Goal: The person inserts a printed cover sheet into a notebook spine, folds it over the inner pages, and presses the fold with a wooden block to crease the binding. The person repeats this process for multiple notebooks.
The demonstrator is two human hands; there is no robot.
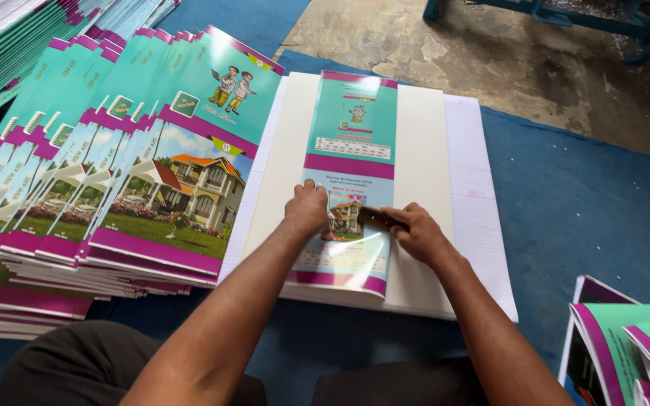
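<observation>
While both hands press at mid-frame, notes:
Left hand [306, 209]: clenched fist, knuckles down on glossy cover strip [349, 180].
Right hand [414, 231]: fingers closed around dark creasing tool [376, 218], tip pointing left across the strip.
Strip: long axis runs up-frame, lying on white paper stack [423, 150]; teal with magenta bands, house picture.
Left of frame: fanned finished notebooks [114, 188].

Fanned notebook stacks [114, 173] crowd the left; blue mat [566, 195] on the right seems open.
</observation>
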